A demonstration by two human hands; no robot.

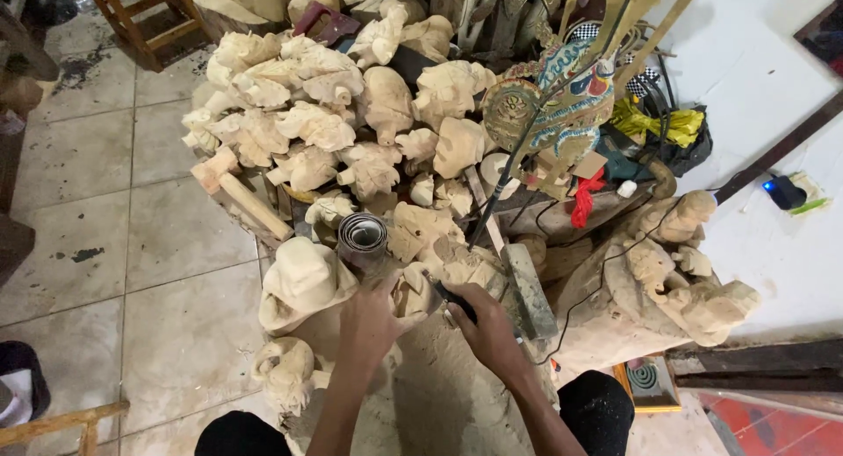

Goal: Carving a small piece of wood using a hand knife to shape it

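Note:
My left hand [373, 320] reaches forward and touches a rolled-up sheet of dark sandpaper [362, 236] that stands upright among pale wooden carvings. My right hand [487, 329] is closed around a dark-handled tool [452, 298], held over a large dusty wooden block [439, 394] between my knees. A rounded unfinished carving [303, 280] sits just left of my left hand.
A big pile of unfinished pale wood carvings [334, 114] fills the middle. A painted flat puppet on sticks [553, 105] leans at the upper right. A carved animal group [685, 280] stands to the right. Tiled floor [132, 245] lies left, with a wooden chair [145, 17] at the top.

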